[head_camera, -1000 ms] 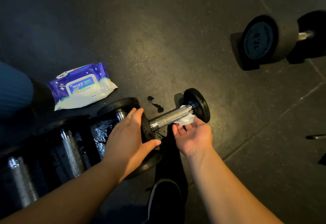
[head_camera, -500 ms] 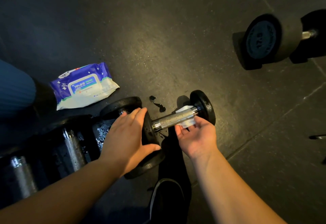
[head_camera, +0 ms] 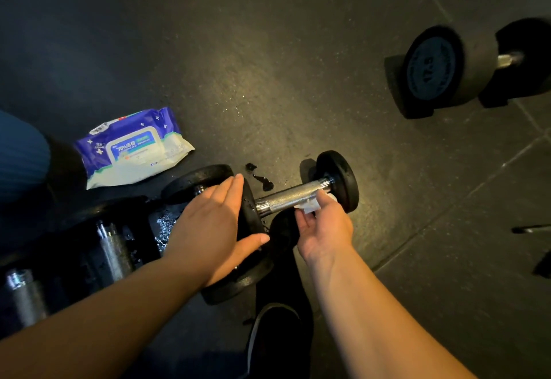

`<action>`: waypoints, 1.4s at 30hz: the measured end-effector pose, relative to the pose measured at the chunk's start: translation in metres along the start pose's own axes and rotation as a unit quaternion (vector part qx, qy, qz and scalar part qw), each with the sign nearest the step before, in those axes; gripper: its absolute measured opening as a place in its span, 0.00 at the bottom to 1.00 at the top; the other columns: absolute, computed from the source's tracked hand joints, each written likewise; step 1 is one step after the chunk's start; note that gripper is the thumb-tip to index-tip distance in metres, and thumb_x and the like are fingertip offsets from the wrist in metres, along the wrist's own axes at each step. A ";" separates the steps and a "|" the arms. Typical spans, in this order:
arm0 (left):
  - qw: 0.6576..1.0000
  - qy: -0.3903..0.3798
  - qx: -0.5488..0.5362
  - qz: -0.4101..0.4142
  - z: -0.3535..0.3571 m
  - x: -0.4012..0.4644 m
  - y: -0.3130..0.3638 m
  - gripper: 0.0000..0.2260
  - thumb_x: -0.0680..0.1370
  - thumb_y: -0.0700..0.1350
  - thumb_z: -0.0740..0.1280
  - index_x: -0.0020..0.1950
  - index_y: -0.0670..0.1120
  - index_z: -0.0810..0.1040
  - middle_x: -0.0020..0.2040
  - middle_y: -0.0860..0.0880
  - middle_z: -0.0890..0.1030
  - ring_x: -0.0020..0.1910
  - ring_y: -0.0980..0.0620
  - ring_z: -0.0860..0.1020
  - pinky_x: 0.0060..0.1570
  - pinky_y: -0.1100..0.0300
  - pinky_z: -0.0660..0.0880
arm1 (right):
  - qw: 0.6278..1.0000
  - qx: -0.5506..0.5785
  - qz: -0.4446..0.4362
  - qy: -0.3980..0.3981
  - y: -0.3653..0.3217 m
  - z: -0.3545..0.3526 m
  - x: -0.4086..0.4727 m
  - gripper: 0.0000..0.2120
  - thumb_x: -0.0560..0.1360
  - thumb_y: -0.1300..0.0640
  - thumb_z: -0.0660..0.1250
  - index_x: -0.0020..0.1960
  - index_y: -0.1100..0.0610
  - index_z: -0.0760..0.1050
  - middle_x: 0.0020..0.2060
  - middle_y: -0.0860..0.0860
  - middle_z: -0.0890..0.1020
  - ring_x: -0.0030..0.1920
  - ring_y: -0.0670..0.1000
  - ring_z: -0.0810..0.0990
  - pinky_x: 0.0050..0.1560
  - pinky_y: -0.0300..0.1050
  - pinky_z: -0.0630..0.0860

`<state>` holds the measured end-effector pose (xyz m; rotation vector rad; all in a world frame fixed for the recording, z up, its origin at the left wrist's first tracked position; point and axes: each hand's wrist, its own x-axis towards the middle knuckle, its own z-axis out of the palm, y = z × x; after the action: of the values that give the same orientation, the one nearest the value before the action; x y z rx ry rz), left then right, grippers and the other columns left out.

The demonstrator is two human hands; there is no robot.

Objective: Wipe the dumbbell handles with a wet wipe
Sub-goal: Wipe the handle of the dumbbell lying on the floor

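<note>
Knurled steel under the wipe: the handle is mid-clean on the rubber floor.

The left hand lies flat and open against the near black plate, steadying the small dumbbell, while the right hand pinches the white wet wipe against the underside of the handle near the far plate. The step in hand looks like wiping this bar; next the wipe needs drawing along toward the near plate, then the other dumbbells at left. The wipe pack lies nearby.
</note>
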<state>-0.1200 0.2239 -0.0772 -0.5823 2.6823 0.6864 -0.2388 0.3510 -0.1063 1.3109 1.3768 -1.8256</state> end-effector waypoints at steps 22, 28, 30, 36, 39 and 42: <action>0.999 0.011 0.012 -0.041 0.002 -0.008 -0.008 0.52 0.64 0.75 0.70 0.80 0.50 0.61 0.70 0.46 0.76 0.70 0.47 0.72 0.71 0.53 0.66 | 0.998 -0.054 -0.011 -0.026 0.006 -0.004 -0.006 0.07 0.76 0.61 0.72 0.54 0.59 0.79 0.42 0.54 0.85 0.34 0.47 0.86 0.28 0.39 0.79; 0.999 0.026 -0.003 -0.045 -0.006 -0.004 -0.010 0.47 0.70 0.72 0.67 0.81 0.51 0.58 0.74 0.48 0.72 0.74 0.50 0.68 0.72 0.55 0.64 | 0.998 -0.043 -0.035 -0.009 0.004 0.004 -0.016 0.04 0.78 0.61 0.69 0.53 0.59 0.78 0.44 0.55 0.84 0.43 0.51 0.83 0.42 0.44 0.81; 0.999 0.022 -0.002 -0.041 -0.008 -0.003 -0.010 0.47 0.70 0.72 0.67 0.82 0.50 0.57 0.75 0.48 0.71 0.75 0.50 0.66 0.72 0.56 0.63 | 0.999 -0.024 -0.044 -0.007 0.003 0.001 -0.019 0.03 0.80 0.63 0.66 0.52 0.59 0.78 0.45 0.55 0.83 0.46 0.53 0.83 0.50 0.47 0.82; 0.999 0.013 -0.014 -0.045 -0.006 -0.003 -0.012 0.47 0.70 0.72 0.66 0.82 0.51 0.55 0.76 0.48 0.71 0.75 0.50 0.66 0.72 0.55 0.64 | 0.994 -0.038 -0.100 -0.006 0.002 0.000 -0.030 0.07 0.81 0.62 0.63 0.45 0.55 0.78 0.40 0.52 0.82 0.42 0.49 0.82 0.54 0.47 0.81; 0.999 0.010 -0.018 -0.047 -0.006 -0.003 -0.012 0.47 0.70 0.72 0.66 0.82 0.51 0.55 0.76 0.47 0.71 0.75 0.50 0.66 0.71 0.55 0.64 | 0.983 -0.081 -0.164 -0.007 0.006 -0.003 -0.033 0.09 0.80 0.60 0.63 0.45 0.55 0.80 0.34 0.48 0.81 0.36 0.44 0.80 0.43 0.40 0.79; 0.999 0.010 -0.016 -0.048 -0.006 -0.003 -0.011 0.48 0.70 0.72 0.66 0.82 0.51 0.55 0.76 0.47 0.71 0.75 0.49 0.66 0.71 0.55 0.64 | 0.910 -0.258 -0.325 -0.011 0.020 -0.014 -0.024 0.11 0.82 0.54 0.62 0.51 0.52 0.83 0.41 0.45 0.84 0.45 0.44 0.81 0.49 0.43 0.76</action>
<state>-0.1135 0.2126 -0.0753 -0.7250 2.6452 0.7030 -0.2072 0.3532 -0.0935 0.5825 2.2735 -1.6360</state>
